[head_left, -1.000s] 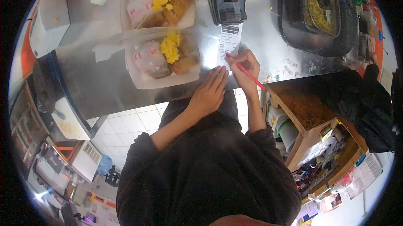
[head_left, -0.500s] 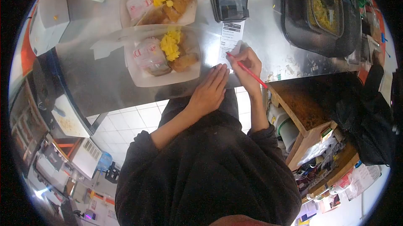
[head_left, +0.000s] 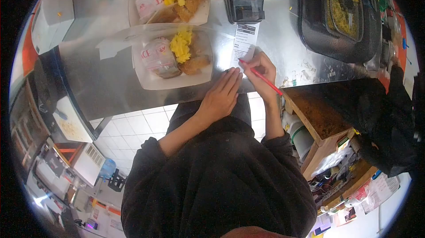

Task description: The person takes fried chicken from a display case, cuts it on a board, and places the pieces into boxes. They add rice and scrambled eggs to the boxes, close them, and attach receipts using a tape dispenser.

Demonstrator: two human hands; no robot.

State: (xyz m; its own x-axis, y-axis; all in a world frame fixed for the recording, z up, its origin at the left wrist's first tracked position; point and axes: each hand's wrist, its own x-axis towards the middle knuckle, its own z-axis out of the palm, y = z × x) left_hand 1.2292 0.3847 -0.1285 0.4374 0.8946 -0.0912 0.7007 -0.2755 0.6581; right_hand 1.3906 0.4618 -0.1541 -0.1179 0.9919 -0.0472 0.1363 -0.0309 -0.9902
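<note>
A red pen (head_left: 267,80) is gripped in my right hand (head_left: 262,75), its tip touching a printed receipt (head_left: 245,42) on the steel table. My left hand (head_left: 222,95) lies flat with its fingers stretched out at the table's front edge, close to the receipt's lower end. Left of the hands stands an open paper food box (head_left: 146,83) with a wrapped rice portion (head_left: 160,59), yellow shreds (head_left: 180,47) and brown fried pieces (head_left: 195,64). Behind it is a second paper box (head_left: 204,16) with similar food.
A black dispenser or holder (head_left: 245,10) stands just beyond the receipt. At the right is a dark bin with a mesh basket (head_left: 341,5) holding yellow bits. A wooden cabinet (head_left: 316,127) with clutter adjoins the table's front right. A white container (head_left: 53,19) sits far left.
The pen tip and my right hand have shifted slightly down along the receipt. My left hand stays in place, and the whole view has moved a little.
</note>
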